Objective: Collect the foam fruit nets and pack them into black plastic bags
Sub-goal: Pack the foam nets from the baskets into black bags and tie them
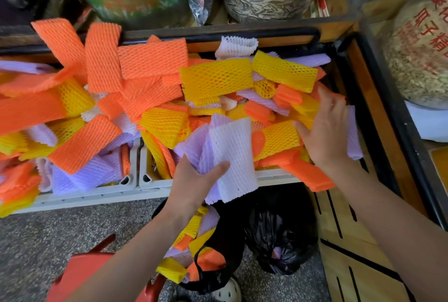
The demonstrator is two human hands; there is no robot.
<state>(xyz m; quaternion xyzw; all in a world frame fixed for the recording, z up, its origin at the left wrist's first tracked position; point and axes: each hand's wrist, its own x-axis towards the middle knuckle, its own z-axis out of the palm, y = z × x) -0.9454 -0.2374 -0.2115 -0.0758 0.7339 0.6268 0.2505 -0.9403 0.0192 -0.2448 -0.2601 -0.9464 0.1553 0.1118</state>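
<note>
Materials, surface finish
Foam nets (215, 78): matt, open mesh. Black bag (278, 241): glossy crinkled plastic. Crates (97, 192): smooth pale plastic. Floor (48, 229): speckled stone.

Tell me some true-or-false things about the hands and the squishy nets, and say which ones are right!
1. The left hand holds a bunch of white and lilac foam mesh nets. True.
2. The right hand is inside the open black plastic bag. False: it rests on the pile of orange and yellow foam nets, up in the crate.
3. The open black plastic bag already has some nets in it. True.
4. The pile of nets lies in a blue metal bucket. False: it lies in white plastic crates.
</note>
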